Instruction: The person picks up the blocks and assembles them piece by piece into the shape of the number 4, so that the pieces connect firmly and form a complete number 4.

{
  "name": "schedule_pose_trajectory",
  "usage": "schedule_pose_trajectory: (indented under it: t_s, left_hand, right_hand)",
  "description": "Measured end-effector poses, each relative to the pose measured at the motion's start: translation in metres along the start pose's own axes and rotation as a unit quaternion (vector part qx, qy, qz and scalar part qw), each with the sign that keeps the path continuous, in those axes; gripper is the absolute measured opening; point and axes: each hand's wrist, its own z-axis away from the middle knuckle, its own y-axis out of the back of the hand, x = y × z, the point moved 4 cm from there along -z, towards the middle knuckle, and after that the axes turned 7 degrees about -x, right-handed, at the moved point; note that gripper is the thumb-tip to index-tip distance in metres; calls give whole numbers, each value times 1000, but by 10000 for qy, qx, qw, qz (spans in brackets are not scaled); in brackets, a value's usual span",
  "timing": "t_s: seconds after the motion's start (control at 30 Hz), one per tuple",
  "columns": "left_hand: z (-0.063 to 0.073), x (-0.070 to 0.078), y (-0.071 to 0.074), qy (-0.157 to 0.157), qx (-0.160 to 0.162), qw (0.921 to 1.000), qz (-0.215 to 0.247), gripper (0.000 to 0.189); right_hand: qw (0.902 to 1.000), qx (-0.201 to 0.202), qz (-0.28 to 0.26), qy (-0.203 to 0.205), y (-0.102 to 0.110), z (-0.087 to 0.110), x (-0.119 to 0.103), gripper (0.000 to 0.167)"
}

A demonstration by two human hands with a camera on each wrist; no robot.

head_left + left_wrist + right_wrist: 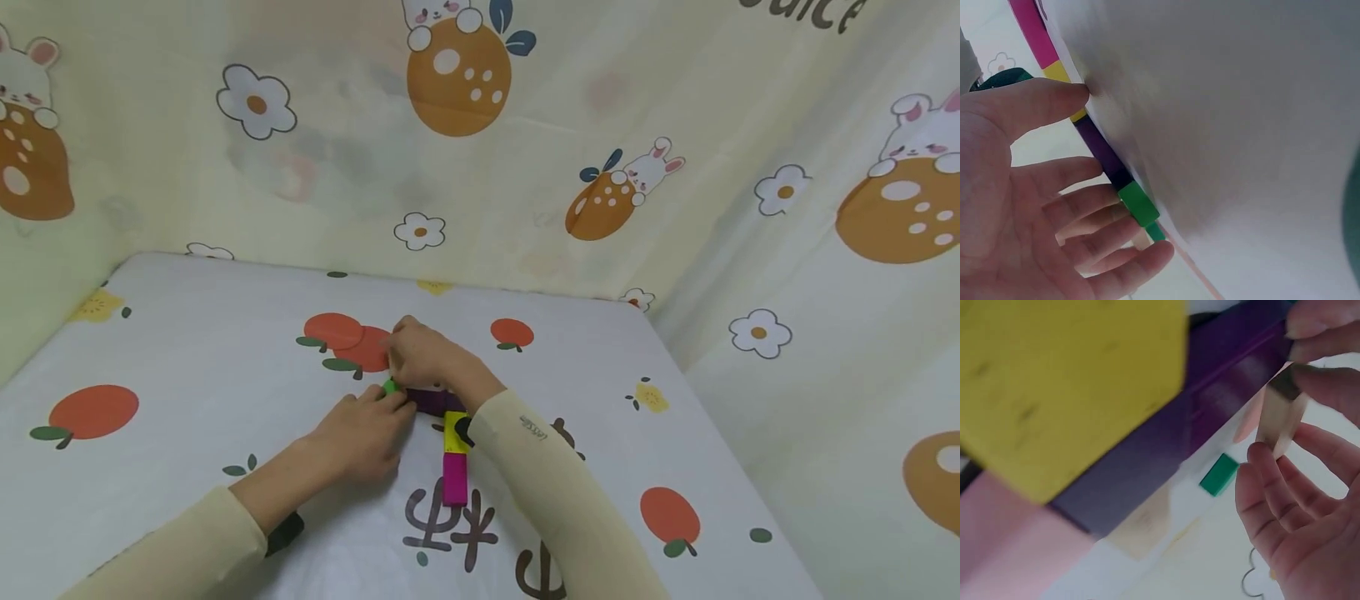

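On the cloth-covered table, a line of blocks runs from a magenta block (454,479) through a yellow block (455,432) to purple blocks (427,402), where the line turns left. A green block (1139,203) sits at the purple end. My left hand (367,437) lies beside this end; its loosely extended fingers touch the purple and green blocks. Above the same end, my right hand (427,354) pinches a plain wooden block (1280,419) between thumb and fingers. Part of that block is hidden behind the fingers.
Beyond the purple blocks, the right wrist view shows a small green block (1219,475) and a pale wooden piece (1144,525). The white tablecloth (225,350) has printed fruit and lettering. A patterned curtain (330,208) hangs behind the table.
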Motion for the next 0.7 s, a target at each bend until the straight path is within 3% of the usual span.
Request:
schedule_pose_trajectory:
  t_s: [0.13, 0.37, 0.7]
  left_hand:
    - [-1, -1, 0, 27, -19, 9999, -103, 62]
    - [-2, -1, 0, -17, 3, 9999, -141, 66]
    - [0, 1, 2, -21, 15, 9999, -141, 66]
  right_hand:
    - [9996, 120, -106, -240, 0, 5, 7, 52]
    - [9986, 182, -74, -498, -1, 7, 15, 57]
    - [9975, 305, -334, -549, -5, 13, 22, 61]
